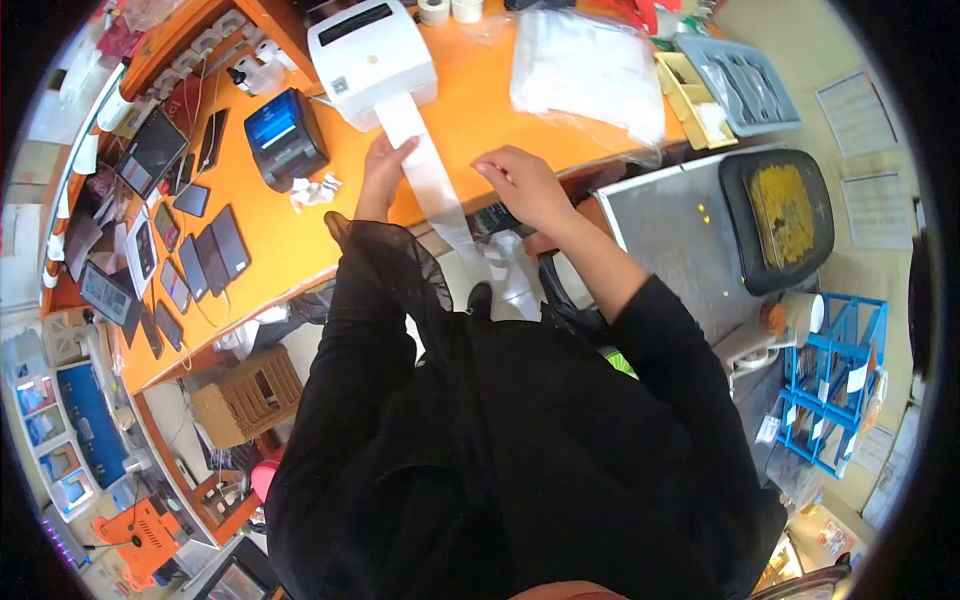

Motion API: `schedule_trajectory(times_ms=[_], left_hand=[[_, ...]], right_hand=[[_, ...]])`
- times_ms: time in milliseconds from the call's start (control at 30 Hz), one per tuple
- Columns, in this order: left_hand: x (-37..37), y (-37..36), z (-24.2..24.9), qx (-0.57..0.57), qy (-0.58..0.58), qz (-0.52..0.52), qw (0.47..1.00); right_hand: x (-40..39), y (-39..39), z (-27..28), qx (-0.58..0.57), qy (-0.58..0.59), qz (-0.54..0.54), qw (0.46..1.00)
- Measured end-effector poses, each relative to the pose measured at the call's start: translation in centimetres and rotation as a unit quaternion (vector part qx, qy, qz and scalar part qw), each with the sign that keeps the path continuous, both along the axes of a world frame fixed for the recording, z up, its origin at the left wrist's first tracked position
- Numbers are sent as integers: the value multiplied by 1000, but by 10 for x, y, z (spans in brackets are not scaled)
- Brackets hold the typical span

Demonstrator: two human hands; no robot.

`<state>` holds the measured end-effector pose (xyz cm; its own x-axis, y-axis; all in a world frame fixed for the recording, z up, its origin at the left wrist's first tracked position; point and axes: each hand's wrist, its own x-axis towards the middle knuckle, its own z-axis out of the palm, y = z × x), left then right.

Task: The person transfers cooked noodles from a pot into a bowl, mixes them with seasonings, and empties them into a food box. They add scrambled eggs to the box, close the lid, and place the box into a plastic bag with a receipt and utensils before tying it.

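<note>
A white label printer [372,60] stands at the back of the orange table. From its front slot a long strip of white label paper [428,175] runs down over the table edge, toward crumpled white paper near the floor. My left hand [382,172] is at the strip's left edge, its thumb over the paper and its fingers closed on it. To the right of the strip, apart from it, my right hand [525,188] hovers near the table edge. Its fingers are curled together in a pinch; whatever is between them is too small to make out.
Left of the printer sits a black card terminal [285,138] with a lit blue screen, beside crumpled paper [314,191]. Several phones [228,240] lie further left. On the right are clear plastic bags [588,78], a yellow tray [694,100], a grey cutlery tray [740,85] and a worn stool [782,215].
</note>
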<state>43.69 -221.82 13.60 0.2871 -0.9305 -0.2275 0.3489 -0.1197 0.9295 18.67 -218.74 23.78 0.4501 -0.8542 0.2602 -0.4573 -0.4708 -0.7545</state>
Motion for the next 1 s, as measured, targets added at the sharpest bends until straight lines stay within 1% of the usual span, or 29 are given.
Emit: schedule_trajectory(times_ms=[33,67,133,167,267,300,367,467,567,600,667,867,967,1000], left_hand=[[-1,-4,4,-20,11,-67,997],[-2,-7,7,-24,23,-79,996],[-8,-8,8,-32,50,-99,993],[-10,-7,12,-53,91,-116,988],[-8,0,18,-15,111,-113,987],[-4,0,14,-26,96,-128,987],[2,3,9,-13,109,-143,984],[7,5,6,-12,129,-149,980],[7,9,13,-16,159,-138,977],[6,9,13,-17,171,-133,976],[5,8,15,-26,152,-132,979],[4,8,11,-20,136,-132,982],[2,16,15,-37,93,-139,985],[0,20,18,-48,78,-147,985]], right_hand=[[21,-18,-8,0,31,-4,1000],[38,-34,-16,0,63,-8,998],[66,-58,-30,-37,99,-14,994],[75,-66,-36,-57,117,-16,991],[86,-78,-43,-59,132,25,989],[90,-79,-39,-53,131,19,990],[95,-79,-32,-39,130,5,991],[98,-84,-38,-58,155,32,986],[99,-86,-48,-123,159,38,979],[100,-85,-47,-119,162,34,979],[101,-84,-45,-111,168,24,979],[104,-77,-34,-172,206,5,963],[98,-69,-43,-192,173,9,966],[95,-61,-37,-180,152,-11,972]])
